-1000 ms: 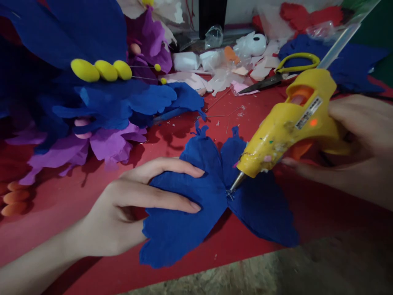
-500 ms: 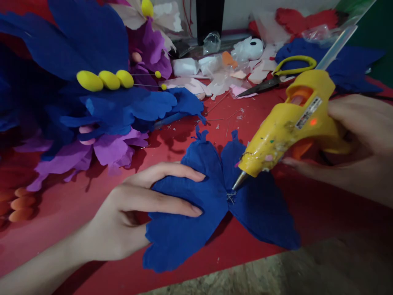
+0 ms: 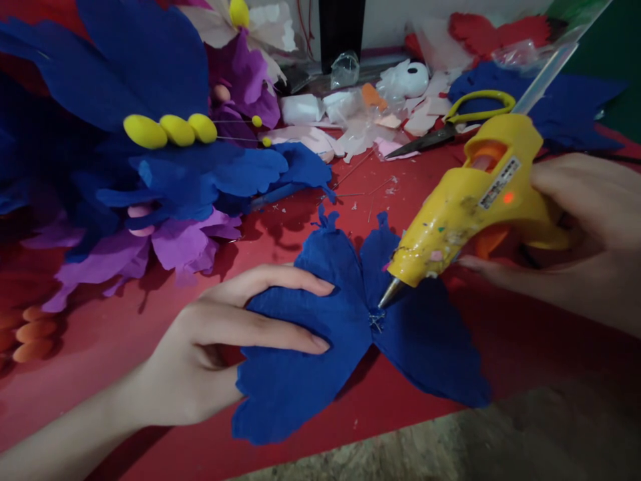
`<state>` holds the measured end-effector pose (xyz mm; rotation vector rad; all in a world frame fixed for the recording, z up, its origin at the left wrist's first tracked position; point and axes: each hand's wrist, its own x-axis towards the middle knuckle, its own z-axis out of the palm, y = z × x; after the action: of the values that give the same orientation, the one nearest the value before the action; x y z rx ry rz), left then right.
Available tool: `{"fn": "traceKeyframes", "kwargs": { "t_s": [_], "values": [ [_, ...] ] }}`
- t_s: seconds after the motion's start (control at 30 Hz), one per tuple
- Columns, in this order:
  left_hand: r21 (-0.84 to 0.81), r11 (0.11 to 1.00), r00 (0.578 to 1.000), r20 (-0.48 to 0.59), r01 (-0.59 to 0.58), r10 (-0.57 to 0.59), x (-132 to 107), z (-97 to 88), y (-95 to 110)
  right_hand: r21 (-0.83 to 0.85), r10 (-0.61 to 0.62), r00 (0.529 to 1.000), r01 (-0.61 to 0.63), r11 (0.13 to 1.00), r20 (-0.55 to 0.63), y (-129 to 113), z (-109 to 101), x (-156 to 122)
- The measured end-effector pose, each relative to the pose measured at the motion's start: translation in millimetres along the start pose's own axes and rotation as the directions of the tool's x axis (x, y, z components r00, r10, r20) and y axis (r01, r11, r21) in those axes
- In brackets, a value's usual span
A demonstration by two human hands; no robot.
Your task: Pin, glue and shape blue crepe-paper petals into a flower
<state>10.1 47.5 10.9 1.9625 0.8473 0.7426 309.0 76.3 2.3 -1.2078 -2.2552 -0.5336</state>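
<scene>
A blue paper butterfly (image 3: 310, 321) with scalloped wings lies low in the middle of the head view, bound at its waist with thin wire (image 3: 376, 322). My left hand (image 3: 220, 341) grips its left wing, two fingers flat on top and the thumb tucked beneath, partly hidden. My right hand (image 3: 585, 234) is closed round the handle of a yellow glue gun (image 3: 451, 207). The gun's metal nozzle points down-left, with its tip at the wired waist. A clear glue stick (image 3: 545, 77) juts from the gun's back, and a small orange light glows on its side.
Larger blue paper butterflies (image 3: 150, 67) with yellow beads (image 3: 180, 130) crowd the left, above purple paper petals (image 3: 185, 244). Yellow-handled scissors (image 3: 451, 127) lie behind the gun among white and pink scraps. The red tabletop (image 3: 280, 461) ends at the front.
The glue gun has shifted very slightly left, its tip staying at the waist. My left hand and the butterfly hold almost the same position.
</scene>
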Motion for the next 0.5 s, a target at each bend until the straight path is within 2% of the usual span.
{"fn": "traceKeyframes", "kwargs": {
  "t_s": [0.17, 0.3, 0.43, 0.5],
  "values": [
    [-0.016, 1.0, 1.0, 0.016, 0.004, -0.004, -0.4, 0.1, 0.5, 0.001, -0.009, 1.0, 0.009, 1.0, 0.015, -0.1, -1.7, -1.1],
    [-0.01, 1.0, 1.0, 0.015, 0.017, -0.016, -0.4, 0.1, 0.3, 0.003, 0.044, 0.999, -0.044, 0.999, 0.021, -1.4, -2.5, 1.1],
    [-0.008, 1.0, 1.0, 0.003, 0.004, -0.004, 0.6, -0.1, -0.1, 0.01, 0.12, 0.986, -0.121, 0.993, 0.115, -5.2, -3.6, 6.1],
    [-0.01, 1.0, 1.0, 0.0, 0.004, -0.004, 0.4, -0.1, -0.3, 0.008, 0.104, 0.987, -0.106, 0.994, 0.121, -5.1, -3.0, 8.4]
  ]
}}
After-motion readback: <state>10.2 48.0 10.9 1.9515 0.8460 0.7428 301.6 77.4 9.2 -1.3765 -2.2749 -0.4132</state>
